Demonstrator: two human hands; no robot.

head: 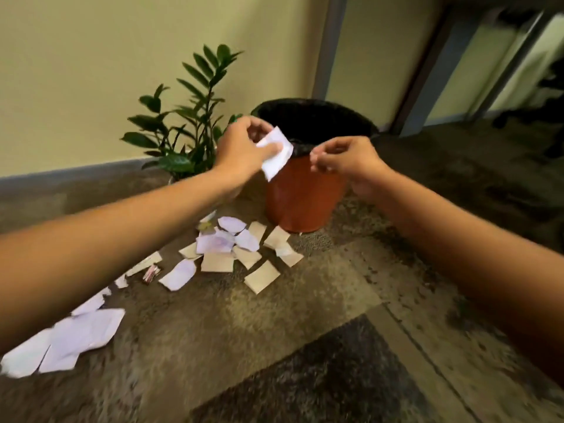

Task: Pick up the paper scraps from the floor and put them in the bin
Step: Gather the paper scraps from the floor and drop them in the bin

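Note:
An orange bin [300, 196] lined with a black bag stands on the floor by the wall. My left hand [244, 145] pinches a white paper scrap [276, 154] just in front of the bin's near rim. To the right of the scrap, my right hand [345, 160] hovers at the rim with fingers curled; I see nothing in it. Several white and beige paper scraps [232, 248] lie scattered on the floor in front of the bin. Larger white pieces [73, 340] lie at the lower left.
A potted green plant [186, 123] stands left of the bin against the yellow wall. A small dark pink-striped item [151, 273] lies among the scraps. A grey door frame [329, 44] rises behind the bin, and a darker floor patch [335, 377] lies at the front.

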